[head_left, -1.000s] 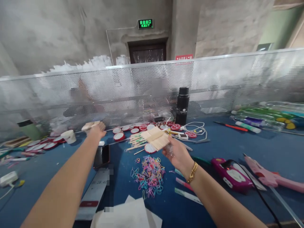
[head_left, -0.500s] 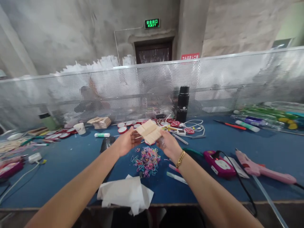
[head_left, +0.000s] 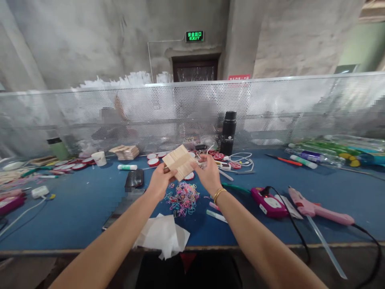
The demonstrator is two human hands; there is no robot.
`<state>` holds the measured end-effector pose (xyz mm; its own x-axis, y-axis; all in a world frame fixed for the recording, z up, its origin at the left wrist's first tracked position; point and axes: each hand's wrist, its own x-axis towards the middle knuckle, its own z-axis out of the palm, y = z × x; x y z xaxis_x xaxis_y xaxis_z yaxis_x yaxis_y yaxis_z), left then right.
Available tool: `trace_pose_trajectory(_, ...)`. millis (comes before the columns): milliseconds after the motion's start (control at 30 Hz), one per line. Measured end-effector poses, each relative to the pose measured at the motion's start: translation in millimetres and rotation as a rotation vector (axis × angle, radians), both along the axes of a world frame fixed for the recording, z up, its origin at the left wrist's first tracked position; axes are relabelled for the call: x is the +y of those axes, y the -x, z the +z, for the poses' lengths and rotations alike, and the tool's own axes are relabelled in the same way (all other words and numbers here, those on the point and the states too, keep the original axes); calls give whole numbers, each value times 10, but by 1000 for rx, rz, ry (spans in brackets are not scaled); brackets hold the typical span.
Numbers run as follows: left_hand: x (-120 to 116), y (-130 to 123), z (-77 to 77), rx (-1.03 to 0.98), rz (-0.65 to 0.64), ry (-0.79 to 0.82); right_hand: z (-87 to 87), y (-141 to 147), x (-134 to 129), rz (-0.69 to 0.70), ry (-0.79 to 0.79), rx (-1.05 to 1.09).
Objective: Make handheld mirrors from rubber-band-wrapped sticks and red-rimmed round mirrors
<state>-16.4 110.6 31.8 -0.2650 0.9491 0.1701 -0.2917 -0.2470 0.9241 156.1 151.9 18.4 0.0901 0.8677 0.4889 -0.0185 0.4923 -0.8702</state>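
A flat panel of pale wooden craft sticks [head_left: 179,162], with a strip lying across its face, is held tilted above the table. My left hand [head_left: 161,180] grips its lower left edge, thumb on the front and fingers behind. At the right edge, my right hand [head_left: 208,172] has its thumb and curled fingers closed on the panel; a gold bracelet circles that wrist. Just beneath both hands lies a heap of small coloured rubber bands [head_left: 184,198]. A crumpled white paper [head_left: 164,235] lies nearer the table edge.
To the right are a pink glue gun [head_left: 315,208], a magenta power box [head_left: 267,202] and its black cable. A black bottle [head_left: 228,134] stands by the perforated screen [head_left: 270,112]. Stacked wooden pieces [head_left: 124,152], a paper cup [head_left: 99,158] and a glue stick [head_left: 127,167] are at left.
The panel has moved slightly left and turned more upright toward me. My left thumb now presses on its front, and the right fingers have curled up at its edge. The view has shifted slightly.
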Motion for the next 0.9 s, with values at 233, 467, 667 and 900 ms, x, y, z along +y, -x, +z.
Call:
trace_pose_trajectory(233,8,-22,-108,-163,-197,3,-11,214,-219,-177,-534,-886)
trace_pose_trajectory(467,-31,-30,-81,-279,-205,140,-75,310,-246,-279,-495,-1035)
trace_pose_trajectory(667,-30,-63,-158,-285,-169,161,-77,327,-244,-325,-444,-1198)
trace_pose_trajectory(900,1,-46,-248,-237,-210,134,-98,319,-207,-336,-463,-1237)
